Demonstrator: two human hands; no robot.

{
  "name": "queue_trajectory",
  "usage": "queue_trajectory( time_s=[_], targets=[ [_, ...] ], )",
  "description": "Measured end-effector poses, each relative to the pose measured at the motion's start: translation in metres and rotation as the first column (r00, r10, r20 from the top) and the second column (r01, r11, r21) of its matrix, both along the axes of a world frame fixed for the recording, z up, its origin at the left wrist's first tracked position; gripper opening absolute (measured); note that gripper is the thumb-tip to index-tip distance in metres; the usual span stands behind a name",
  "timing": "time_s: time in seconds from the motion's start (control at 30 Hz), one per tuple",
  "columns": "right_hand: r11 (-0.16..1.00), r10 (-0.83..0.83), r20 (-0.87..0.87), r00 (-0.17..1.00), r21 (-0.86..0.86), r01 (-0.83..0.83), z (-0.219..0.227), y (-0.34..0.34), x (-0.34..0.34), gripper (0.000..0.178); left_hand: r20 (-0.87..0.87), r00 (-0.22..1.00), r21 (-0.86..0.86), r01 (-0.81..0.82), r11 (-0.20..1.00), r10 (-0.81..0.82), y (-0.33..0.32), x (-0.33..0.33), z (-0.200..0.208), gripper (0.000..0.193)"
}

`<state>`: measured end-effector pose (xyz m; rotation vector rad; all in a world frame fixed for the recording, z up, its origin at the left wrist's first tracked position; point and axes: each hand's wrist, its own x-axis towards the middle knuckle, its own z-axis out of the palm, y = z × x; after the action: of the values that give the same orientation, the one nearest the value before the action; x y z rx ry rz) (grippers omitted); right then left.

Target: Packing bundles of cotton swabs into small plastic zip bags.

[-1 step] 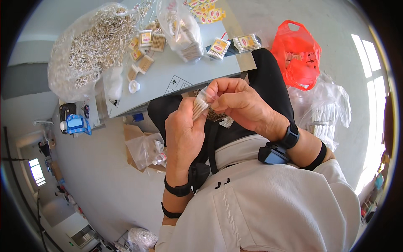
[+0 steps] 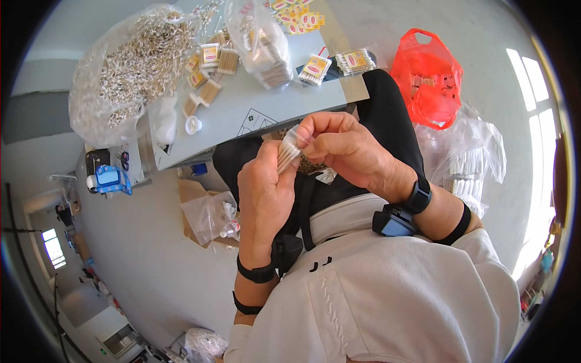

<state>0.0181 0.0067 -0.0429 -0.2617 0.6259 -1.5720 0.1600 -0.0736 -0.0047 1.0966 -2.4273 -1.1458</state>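
Over my lap, my left hand (image 2: 266, 184) is closed around a small bundle of cotton swabs (image 2: 288, 156), white tips up, in a clear plastic sleeve. My right hand (image 2: 346, 148) pinches the upper end of that clear sleeve (image 2: 296, 137) between thumb and fingers. The two hands nearly meet, and the fingers partly cover the bundle. On the table (image 2: 296, 100) in front lie a swab pack with a yellow label (image 2: 315, 69) and a second labelled pack (image 2: 356, 62) at the right end.
A large clear bag of loose swabs (image 2: 145, 66) fills the table's left; bare swab bundles (image 2: 210, 92) and a bag of packs (image 2: 266, 54) stand beside it. Yellow cards (image 2: 305, 22) lie behind. A red plastic bag (image 2: 426, 85) and a clear bag of swabs (image 2: 466, 163) are at right.
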Motion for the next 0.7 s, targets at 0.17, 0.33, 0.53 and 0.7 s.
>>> queue_trajectory(
  time_s=[0.17, 0.33, 0.53, 0.7],
  targets=[
    [0.999, 0.032, 0.026, 0.999, 0.041, -0.033, -0.002, 0.000, -0.003, 0.007, 0.013, 1.000, -0.004, 0.003, 1.000, -0.003, 0.001, -0.001, 0.001, 0.016],
    [0.995, 0.061, 0.029, 0.998, 0.071, -0.063, 0.000, 0.000, -0.006, 0.004, 0.067, 0.998, -0.057, 0.021, 0.998, -0.018, 0.004, -0.001, 0.004, 0.016],
    [0.989, 0.145, 0.035, 0.989, 0.034, -0.146, -0.009, 0.001, -0.011, 0.007, 0.124, 0.991, -0.255, 0.084, 0.963, -0.053, 0.008, -0.003, 0.006, 0.019],
    [0.989, 0.108, -0.070, 0.992, 0.109, -0.100, -0.002, -0.001, -0.008, 0.006, 0.155, 0.987, -0.301, 0.092, 0.949, -0.046, 0.008, -0.002, 0.006, 0.018]
  ],
)
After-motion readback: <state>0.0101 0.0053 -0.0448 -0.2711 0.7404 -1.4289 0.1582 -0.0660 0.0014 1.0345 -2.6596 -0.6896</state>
